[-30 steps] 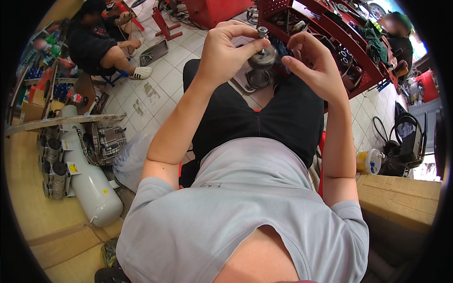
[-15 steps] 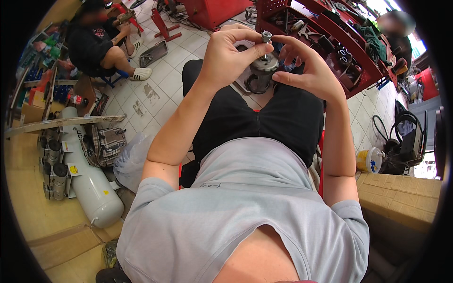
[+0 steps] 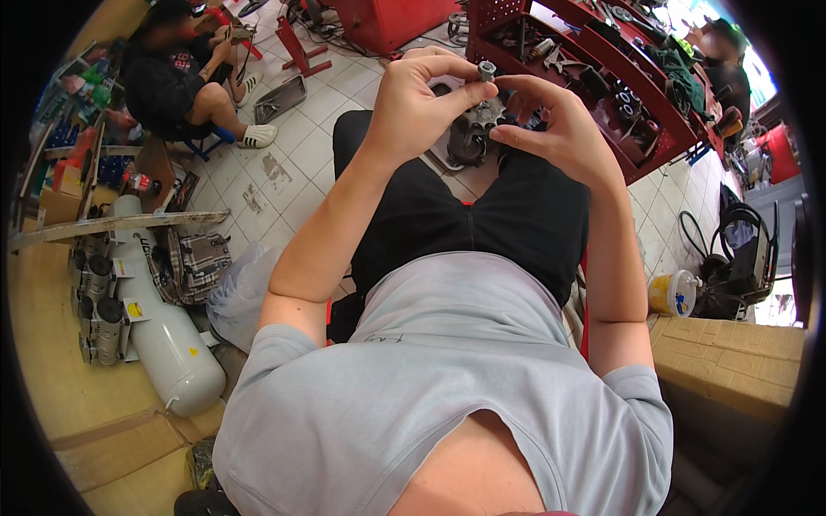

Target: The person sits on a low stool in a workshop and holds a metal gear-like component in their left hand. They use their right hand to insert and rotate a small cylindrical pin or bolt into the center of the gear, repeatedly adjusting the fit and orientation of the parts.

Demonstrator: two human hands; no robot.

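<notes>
Much of the small dark metal part is hidden behind the fingers that close around it, so its full shape cannot be made out; toothed edges show at its rim, like a small sprocket or gear. It is held up in front of the person's chest, above the lap in black shorts. A short silver nut stands on its top, its axis pointing roughly up and away from the person. The left hand is closed on the part, with thumb and forefinger pinching at the nut; the right hand grips the part from the other side, fingers curled under it. Behind the hands, a red shelf rack holds dark tools and parts too small to tell apart. On the tiled floor lie a metal tray and a white air tank. Another person sits at upper left, partly cut off.
</notes>
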